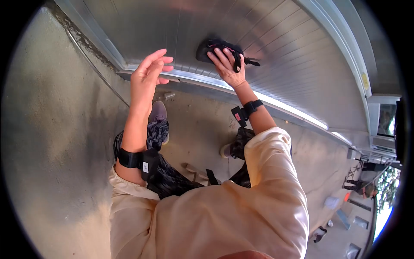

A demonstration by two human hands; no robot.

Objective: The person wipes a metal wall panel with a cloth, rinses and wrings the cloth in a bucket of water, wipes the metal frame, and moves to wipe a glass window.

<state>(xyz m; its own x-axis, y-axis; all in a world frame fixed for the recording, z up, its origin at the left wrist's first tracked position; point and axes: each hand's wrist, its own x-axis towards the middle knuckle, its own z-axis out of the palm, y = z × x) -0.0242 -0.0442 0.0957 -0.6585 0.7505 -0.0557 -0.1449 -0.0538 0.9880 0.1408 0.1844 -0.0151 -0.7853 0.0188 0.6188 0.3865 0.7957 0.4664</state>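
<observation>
My right hand [228, 71] lies over a black fabric bundle [204, 51], its fingers pressing the fabric against a ribbed metal panel [276, 56]. The bundle has a thin pink edge and loose black straps; whether it is a pouch or a folded garment I cannot tell. To the left, my left hand [148, 73] is raised near the panel's lower frame. Its fingers are apart and nothing is in it.
A thin cable or hose [92, 64] runs along the concrete floor [51, 142] at left. A small clear cup [169, 96] lies near my shoe [158, 111]. Far right, a person [362, 187] is near a white bucket [331, 203].
</observation>
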